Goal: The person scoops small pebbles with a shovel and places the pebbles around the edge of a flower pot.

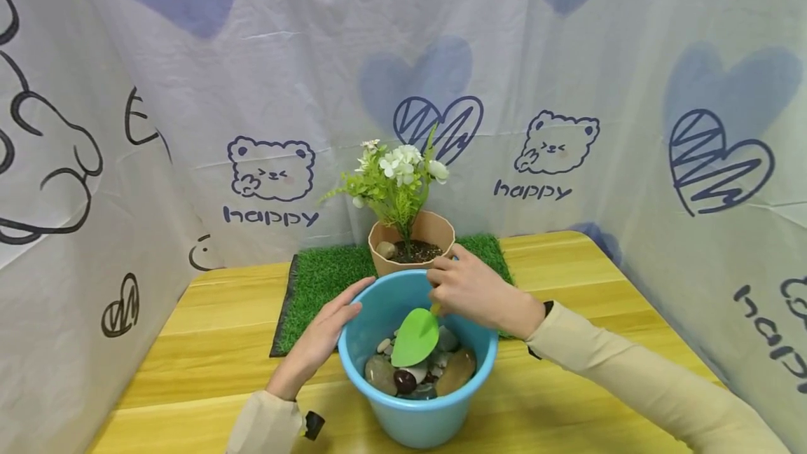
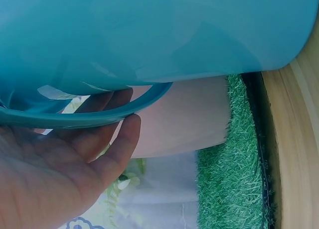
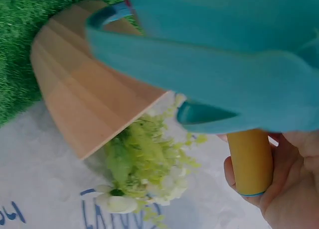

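Observation:
A light-blue bucket (image 1: 419,405) stands at the table's front, with several stones (image 1: 457,370) of mixed sizes inside. My left hand (image 1: 321,335) grips its left rim; the left wrist view shows fingers (image 2: 124,139) on both sides of a blue band. In my right hand (image 1: 476,291) is a toy trowel with a green leaf-shaped blade (image 1: 416,338) and a yellow handle (image 3: 250,162). The blade dips into the bucket, over the stones. Just behind stands a peach flowerpot (image 1: 431,226) with a white-flowered plant (image 1: 400,174), dark soil and a stone.
A green turf mat (image 1: 315,286) lies beneath the flowerpot on the wood-grain table (image 1: 214,342). White curtains (image 1: 290,83) printed with hearts and bears hang close behind and at both sides.

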The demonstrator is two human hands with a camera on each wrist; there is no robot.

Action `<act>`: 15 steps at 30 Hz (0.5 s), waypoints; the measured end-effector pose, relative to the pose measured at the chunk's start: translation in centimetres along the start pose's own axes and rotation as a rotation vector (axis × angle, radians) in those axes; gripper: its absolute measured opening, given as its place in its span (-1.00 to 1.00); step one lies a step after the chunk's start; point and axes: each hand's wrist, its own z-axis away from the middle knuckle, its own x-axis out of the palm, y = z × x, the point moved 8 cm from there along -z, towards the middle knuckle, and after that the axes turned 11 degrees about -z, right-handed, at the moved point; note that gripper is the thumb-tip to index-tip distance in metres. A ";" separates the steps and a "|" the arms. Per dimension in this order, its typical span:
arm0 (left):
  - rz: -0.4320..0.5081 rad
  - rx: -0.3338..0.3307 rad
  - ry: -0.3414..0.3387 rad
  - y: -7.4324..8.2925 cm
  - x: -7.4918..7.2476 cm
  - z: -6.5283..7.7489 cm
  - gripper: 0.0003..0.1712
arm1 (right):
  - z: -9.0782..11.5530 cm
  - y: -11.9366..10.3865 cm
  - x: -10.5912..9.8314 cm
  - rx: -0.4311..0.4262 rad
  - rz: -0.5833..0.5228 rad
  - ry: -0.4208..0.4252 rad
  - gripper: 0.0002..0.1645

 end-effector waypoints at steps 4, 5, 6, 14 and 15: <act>0.005 0.003 0.000 0.0 0.0 0.0 -0.43 | -0.7 -0.9 -0.3 -0.056 0.049 0.034 -0.82; 0.007 0.002 0.000 0.0 0.0 0.0 -0.43 | -0.8 -1.1 -0.3 -0.068 0.054 0.032 -0.81; 0.008 0.001 0.000 0.0 0.0 0.0 -0.43 | -1.0 -1.2 -0.2 -0.075 0.052 0.026 -0.82; 0.005 0.003 0.013 0.0 0.0 0.0 -0.43 | -1.1 -0.2 1.7 -0.016 -0.131 -0.083 -0.81; 0.004 0.002 0.013 0.0 0.0 0.0 -0.43 | -1.0 0.0 1.8 -0.012 -0.159 -0.088 -0.82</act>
